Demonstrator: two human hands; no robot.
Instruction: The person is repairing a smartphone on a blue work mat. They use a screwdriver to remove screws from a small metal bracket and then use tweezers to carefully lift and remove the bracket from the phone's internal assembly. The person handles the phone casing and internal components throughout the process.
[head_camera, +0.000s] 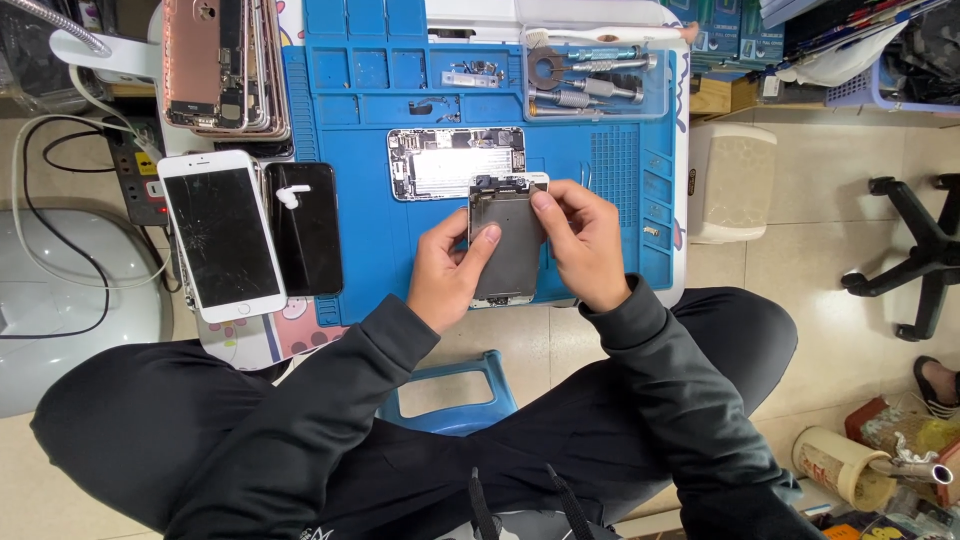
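My left hand (447, 268) and my right hand (585, 243) both hold a detached phone screen panel (508, 250), its grey metal back facing up, over the near edge of the blue work mat (360, 150). My left thumb presses on the panel's left side. My right thumb rests near its top right corner. Just beyond the panel, an opened phone body (455, 162) lies on the mat with its insides showing.
A white phone with a cracked screen (221, 235) and a black phone (304, 228) lie at the left. A stack of phone housings (225, 65) sits far left. A clear tray of tools (595, 80) is far right. A blue stool (450, 390) stands below.
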